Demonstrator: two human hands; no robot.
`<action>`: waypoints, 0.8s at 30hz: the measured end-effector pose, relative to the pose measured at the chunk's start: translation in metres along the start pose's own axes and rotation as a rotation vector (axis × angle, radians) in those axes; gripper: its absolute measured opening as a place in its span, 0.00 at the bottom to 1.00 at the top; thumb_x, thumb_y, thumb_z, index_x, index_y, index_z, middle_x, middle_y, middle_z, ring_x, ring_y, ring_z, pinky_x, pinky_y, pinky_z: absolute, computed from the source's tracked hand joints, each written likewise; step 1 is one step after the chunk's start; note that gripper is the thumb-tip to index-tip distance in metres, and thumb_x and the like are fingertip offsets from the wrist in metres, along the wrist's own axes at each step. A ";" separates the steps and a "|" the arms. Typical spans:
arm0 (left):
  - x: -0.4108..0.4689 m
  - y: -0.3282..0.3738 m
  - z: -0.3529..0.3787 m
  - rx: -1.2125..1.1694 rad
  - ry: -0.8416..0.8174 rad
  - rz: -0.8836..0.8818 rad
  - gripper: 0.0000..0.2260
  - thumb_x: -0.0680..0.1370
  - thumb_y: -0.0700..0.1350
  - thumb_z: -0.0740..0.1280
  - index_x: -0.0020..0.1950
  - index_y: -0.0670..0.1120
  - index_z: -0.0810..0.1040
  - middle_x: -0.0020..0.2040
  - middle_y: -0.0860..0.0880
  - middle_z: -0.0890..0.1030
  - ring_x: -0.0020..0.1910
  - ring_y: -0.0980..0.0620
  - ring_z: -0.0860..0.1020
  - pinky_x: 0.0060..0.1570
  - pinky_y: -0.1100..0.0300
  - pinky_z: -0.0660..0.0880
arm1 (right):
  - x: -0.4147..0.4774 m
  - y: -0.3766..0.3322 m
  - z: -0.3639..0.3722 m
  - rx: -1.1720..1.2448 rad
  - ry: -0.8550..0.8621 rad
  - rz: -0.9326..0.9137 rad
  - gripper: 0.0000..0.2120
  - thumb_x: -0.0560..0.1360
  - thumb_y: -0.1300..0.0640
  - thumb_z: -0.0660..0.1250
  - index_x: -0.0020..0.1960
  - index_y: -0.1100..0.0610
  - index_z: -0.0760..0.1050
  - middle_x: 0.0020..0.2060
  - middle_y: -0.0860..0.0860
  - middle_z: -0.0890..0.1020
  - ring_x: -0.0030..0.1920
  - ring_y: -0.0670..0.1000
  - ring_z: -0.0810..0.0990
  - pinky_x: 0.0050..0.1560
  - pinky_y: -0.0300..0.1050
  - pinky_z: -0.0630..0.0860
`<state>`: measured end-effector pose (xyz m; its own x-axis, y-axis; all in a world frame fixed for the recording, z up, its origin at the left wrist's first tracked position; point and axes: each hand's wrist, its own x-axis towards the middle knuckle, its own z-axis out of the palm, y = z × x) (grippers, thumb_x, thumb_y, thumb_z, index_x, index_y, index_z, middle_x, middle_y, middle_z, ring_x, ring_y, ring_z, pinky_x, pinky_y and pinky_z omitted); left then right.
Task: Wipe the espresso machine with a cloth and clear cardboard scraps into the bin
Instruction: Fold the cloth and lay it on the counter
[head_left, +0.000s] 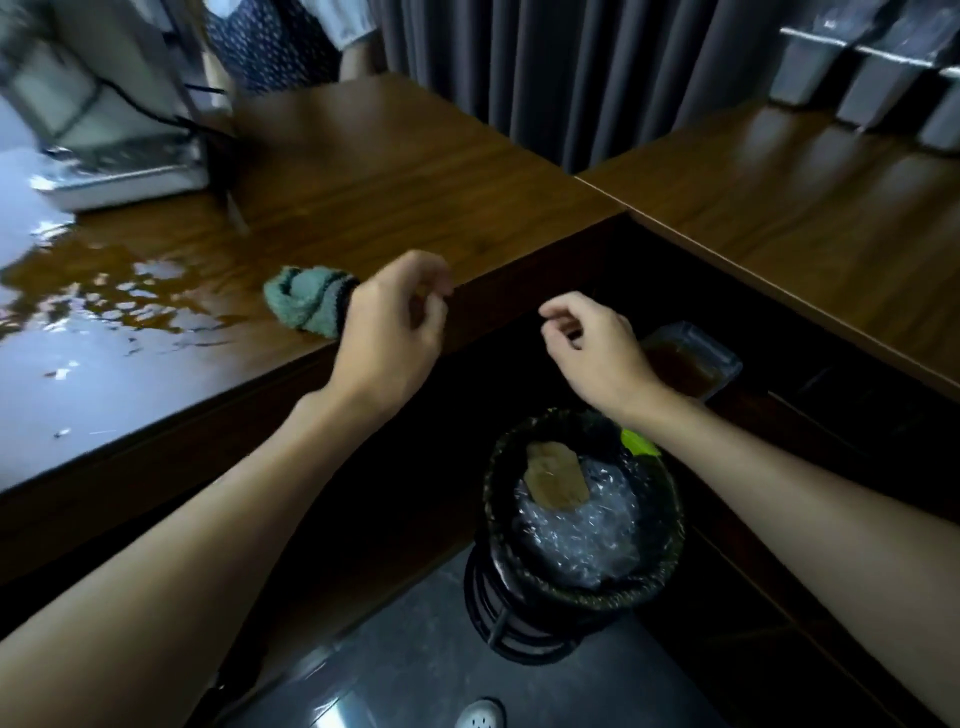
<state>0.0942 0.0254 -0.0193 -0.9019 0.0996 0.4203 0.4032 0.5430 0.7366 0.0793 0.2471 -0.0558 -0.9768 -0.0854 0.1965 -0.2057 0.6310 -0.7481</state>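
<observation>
Head view suggests scrap clearing: one cardboard scrap (553, 478) lies in the bin (491, 493), right hand (592, 353) relaxed and empty, left hand (389, 332) curled, grasp unclear; next, probably check the bench (363, 171) for more.

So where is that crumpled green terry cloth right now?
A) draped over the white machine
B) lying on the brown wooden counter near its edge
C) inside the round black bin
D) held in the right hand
B: the crumpled green terry cloth lies on the brown wooden counter near its front edge, just beyond the left hand; the round black bin holds a brown cardboard scrap and clear plastic, no cloth.
</observation>
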 end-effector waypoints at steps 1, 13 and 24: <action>0.001 -0.001 -0.017 0.068 0.088 0.019 0.11 0.78 0.41 0.63 0.56 0.55 0.76 0.50 0.56 0.79 0.44 0.58 0.78 0.44 0.70 0.74 | 0.009 -0.018 0.006 0.018 -0.047 -0.046 0.10 0.79 0.58 0.63 0.60 0.55 0.76 0.50 0.49 0.79 0.50 0.46 0.78 0.48 0.35 0.73; 0.004 -0.063 -0.109 0.479 0.040 -0.145 0.11 0.77 0.46 0.72 0.58 0.45 0.83 0.54 0.46 0.84 0.52 0.46 0.81 0.48 0.59 0.73 | 0.074 -0.136 0.089 -0.177 -0.410 -0.197 0.14 0.79 0.54 0.66 0.63 0.43 0.74 0.65 0.47 0.75 0.69 0.53 0.68 0.69 0.55 0.59; 0.057 -0.024 -0.121 0.073 0.285 -0.122 0.11 0.81 0.44 0.65 0.61 0.45 0.82 0.54 0.50 0.83 0.54 0.56 0.80 0.52 0.60 0.79 | 0.130 -0.150 0.039 0.001 -0.088 -0.393 0.09 0.74 0.67 0.69 0.47 0.53 0.79 0.47 0.51 0.81 0.50 0.50 0.80 0.53 0.43 0.77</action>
<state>0.0514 -0.0829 0.0508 -0.8591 -0.2020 0.4703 0.2731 0.5960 0.7551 -0.0197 0.1108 0.0571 -0.8252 -0.3860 0.4125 -0.5645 0.5360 -0.6278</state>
